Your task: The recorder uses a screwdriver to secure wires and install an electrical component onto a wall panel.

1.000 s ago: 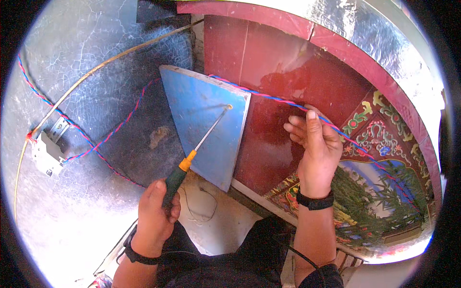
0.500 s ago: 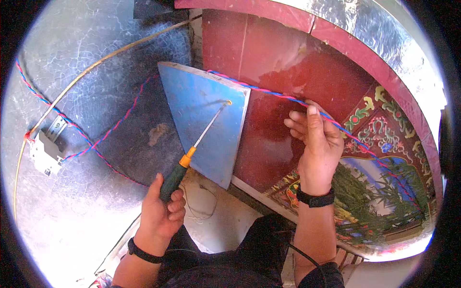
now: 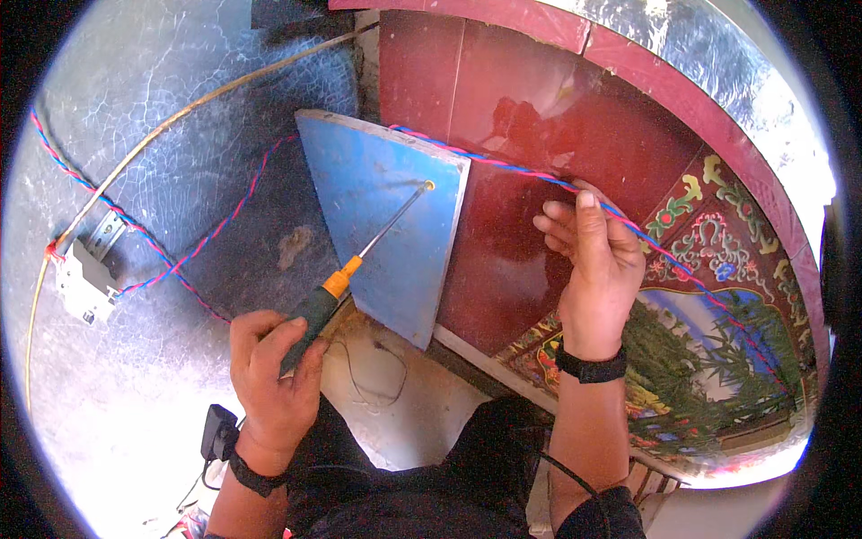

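My left hand (image 3: 274, 382) grips the dark handle of a screwdriver (image 3: 314, 314) with an orange collar. Its metal shaft slants up and right, and the tip meets a small brass-coloured screw (image 3: 430, 185) near the upper right edge of a blue board (image 3: 377, 242). Between the thumb and fingers of my right hand (image 3: 597, 269) runs a twisted red-and-blue wire (image 3: 516, 169). The wire passes behind the board's top edge on one side and trails down to the right on the other.
A white circuit breaker (image 3: 87, 280) hangs at the left by a tan cable (image 3: 193, 106), with twisted wire running from it. Red tiles (image 3: 512, 99) and a painted panel (image 3: 700, 359) lie right of the board. Beside my left wrist is a black box-shaped device (image 3: 218, 433).
My left hand has slid lower on the screwdriver handle and turned, its fingers now over the grip. The black device by that wrist has come into sight. My right hand has barely moved.
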The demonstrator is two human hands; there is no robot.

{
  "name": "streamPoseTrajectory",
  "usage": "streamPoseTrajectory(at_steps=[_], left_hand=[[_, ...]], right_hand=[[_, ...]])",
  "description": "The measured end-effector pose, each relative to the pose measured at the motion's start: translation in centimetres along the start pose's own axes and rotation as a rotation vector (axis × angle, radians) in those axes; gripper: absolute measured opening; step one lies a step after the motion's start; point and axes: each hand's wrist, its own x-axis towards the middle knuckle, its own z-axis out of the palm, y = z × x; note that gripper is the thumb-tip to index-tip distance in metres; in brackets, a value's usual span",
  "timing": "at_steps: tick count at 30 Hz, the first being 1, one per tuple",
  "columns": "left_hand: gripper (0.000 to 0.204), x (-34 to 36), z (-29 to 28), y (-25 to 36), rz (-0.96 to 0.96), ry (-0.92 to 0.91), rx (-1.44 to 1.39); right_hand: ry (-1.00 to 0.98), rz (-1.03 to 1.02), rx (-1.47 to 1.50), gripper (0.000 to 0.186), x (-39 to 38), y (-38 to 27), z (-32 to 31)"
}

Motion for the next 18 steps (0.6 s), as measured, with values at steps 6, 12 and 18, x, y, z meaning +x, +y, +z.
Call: streamPoseTrajectory(at_steps=[6,12,18], left_hand=[[0.03,0.9,-1.0,1.2,-1.191,-0.046,-0.855],[0.025,0.6,-1.1,-0.5,-0.182,-0.12,-0.023],[0.034,0.9,-0.8,0.7,-1.043,-0.026,-0.946]], right_hand=[[-0.007,0.017,0.005,0.026,0.0,0.0,0.0],[-0.006,0.007,-0.007,0.025,-0.1,0.1,0.1],[-0.001,0.013,0.004,0.024,0.0,0.2,-0.2]])
